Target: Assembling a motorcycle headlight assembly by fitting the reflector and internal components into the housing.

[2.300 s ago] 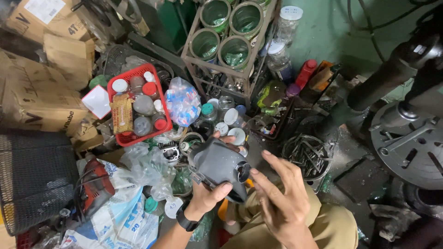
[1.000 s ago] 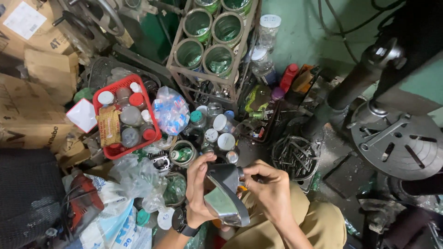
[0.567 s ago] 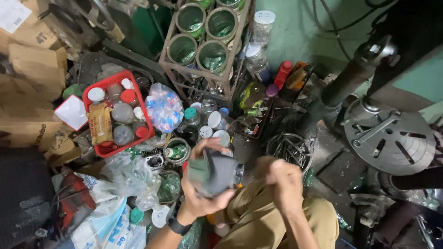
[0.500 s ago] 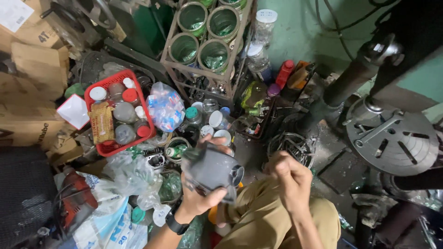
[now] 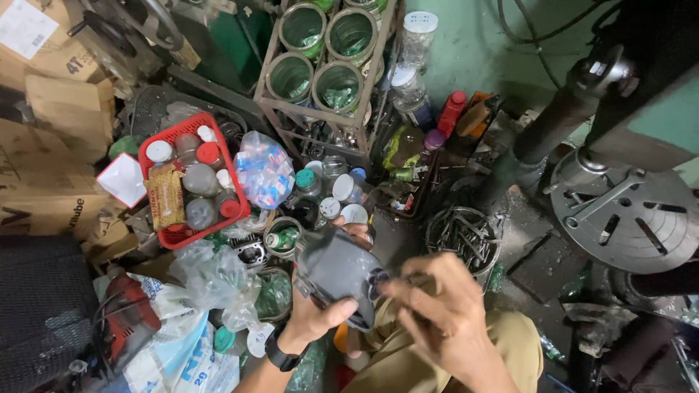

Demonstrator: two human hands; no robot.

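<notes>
Grips a dark grey metal part (image 5: 333,266) with the left hand (image 5: 314,320), closed tight around its lower side, thumb across the front. Wears a black watch (image 5: 280,356) on that wrist. Reaches in with the right hand (image 5: 437,313), fingers bent and half closed, fingertips (image 5: 389,285) touching the end of the part by its small round holes. Holds nothing else in the right hand, as far as can be seen.

Seems to be in the middle of the work: already has the part up off the floor and in a firm hold, above a knee in tan trousers (image 5: 510,349). Still has both hands on it and has not put it down anywhere. Cannot tell if anything has come off the part or gone onto it.

Tilts the part so its long side runs from top left down to bottom right in the view. Points the end with the holes to the right, at the right hand. Turns the wide rounded end away, toward the jars.

Sits among lots of stuff on the floor: clear plastic bags (image 5: 211,273) just left of the hand, a red basket (image 5: 169,240) of jars further left, a metal rack (image 5: 320,116) with green tins up ahead, a round wire tub (image 5: 462,233) of metal bits near the right hand, and a round grey machine plate (image 5: 626,211) well off to the right.
</notes>
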